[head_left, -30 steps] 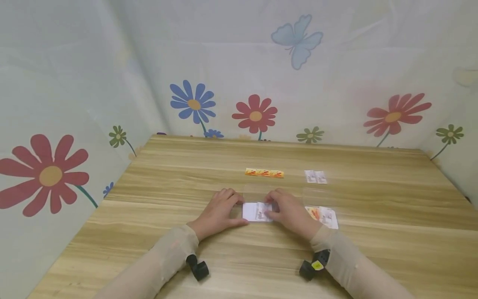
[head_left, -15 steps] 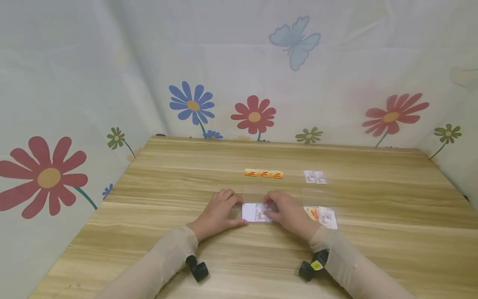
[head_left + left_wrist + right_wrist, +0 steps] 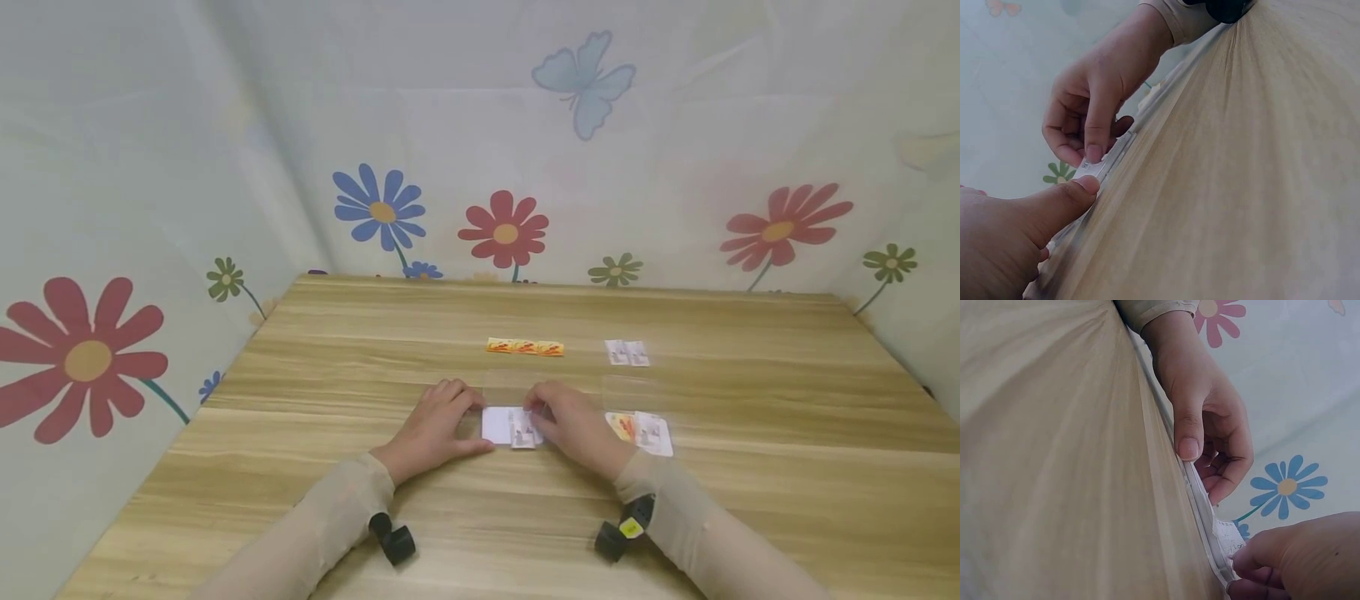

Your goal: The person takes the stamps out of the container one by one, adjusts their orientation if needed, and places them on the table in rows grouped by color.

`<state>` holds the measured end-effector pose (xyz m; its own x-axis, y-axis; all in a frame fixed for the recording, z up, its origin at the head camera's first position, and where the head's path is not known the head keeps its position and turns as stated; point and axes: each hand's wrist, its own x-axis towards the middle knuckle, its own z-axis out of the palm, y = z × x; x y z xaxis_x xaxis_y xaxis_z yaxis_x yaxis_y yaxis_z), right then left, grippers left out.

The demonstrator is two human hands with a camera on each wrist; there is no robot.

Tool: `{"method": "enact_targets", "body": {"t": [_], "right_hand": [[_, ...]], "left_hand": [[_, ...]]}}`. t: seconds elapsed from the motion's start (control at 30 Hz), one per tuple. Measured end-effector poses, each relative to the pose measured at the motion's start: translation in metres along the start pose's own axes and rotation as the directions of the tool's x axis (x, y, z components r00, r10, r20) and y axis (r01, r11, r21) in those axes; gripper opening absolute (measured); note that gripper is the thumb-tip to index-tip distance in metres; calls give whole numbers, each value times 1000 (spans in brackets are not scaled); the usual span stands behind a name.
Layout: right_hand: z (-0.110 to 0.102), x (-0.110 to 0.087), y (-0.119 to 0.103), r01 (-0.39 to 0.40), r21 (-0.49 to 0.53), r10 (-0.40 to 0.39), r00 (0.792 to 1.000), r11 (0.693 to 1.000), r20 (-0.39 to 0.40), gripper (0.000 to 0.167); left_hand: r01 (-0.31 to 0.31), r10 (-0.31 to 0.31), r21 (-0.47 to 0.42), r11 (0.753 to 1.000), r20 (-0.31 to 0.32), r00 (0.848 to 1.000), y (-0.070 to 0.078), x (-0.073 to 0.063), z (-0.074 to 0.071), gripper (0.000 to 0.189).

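Observation:
In the head view, a shallow clear plastic case (image 3: 495, 427) with a white base lies flat at the middle of the table, its clear lid (image 3: 506, 387) folded back. My left hand (image 3: 432, 425) grips its left end, thumb at the near corner and index finger at the far one. A small white printed packet (image 3: 522, 433) lies over the case and sticks out past its near edge. My right hand (image 3: 579, 427) pinches this packet at its right side. The left wrist view shows the right thumb against the packet (image 3: 1089, 167), close over the case.
To the right, a second open case (image 3: 666, 442) holds an orange packet (image 3: 622, 426) and a white packet (image 3: 649, 432). Farther back lie a row of orange packets (image 3: 525, 347) and two white packets (image 3: 627, 352). A flower-printed curtain (image 3: 450, 108) borders the table (image 3: 360, 333).
The white packet has slid toward me, from within the case to past its near edge, with my right fingers at it. My left hand stays at the case. The view has shifted slightly.

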<state>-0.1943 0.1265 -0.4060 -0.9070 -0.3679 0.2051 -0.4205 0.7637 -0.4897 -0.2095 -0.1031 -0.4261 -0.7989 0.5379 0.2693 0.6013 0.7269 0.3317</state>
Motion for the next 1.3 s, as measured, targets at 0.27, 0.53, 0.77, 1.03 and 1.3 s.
{"method": "enact_targets", "body": {"t": [0.27, 0.53, 0.77, 1.03, 1.3], "right_hand": [[-4, 0, -1, 3, 50, -2, 1000, 999, -21, 9], [-8, 2, 1, 6, 109, -4, 1000, 994, -19, 10], [-16, 4, 0, -67, 171, 64, 998, 983, 19, 10], [-27, 6, 3, -63, 235, 56, 998, 970, 38, 9], [-43, 8, 11, -65, 281, 54, 997, 957, 47, 8]], "left_hand": [[-7, 7, 0, 1000, -1, 1000, 0, -1, -1, 52], [-6, 6, 2, 1000, -1, 1000, 1, -1, -2, 52], [3, -3, 0, 1000, 4, 1000, 1, 0, -2, 52], [5, -5, -6, 1000, 6, 1000, 1, 0, -2, 52], [1, -1, 4, 1000, 10, 1000, 1, -1, -1, 53]]}}
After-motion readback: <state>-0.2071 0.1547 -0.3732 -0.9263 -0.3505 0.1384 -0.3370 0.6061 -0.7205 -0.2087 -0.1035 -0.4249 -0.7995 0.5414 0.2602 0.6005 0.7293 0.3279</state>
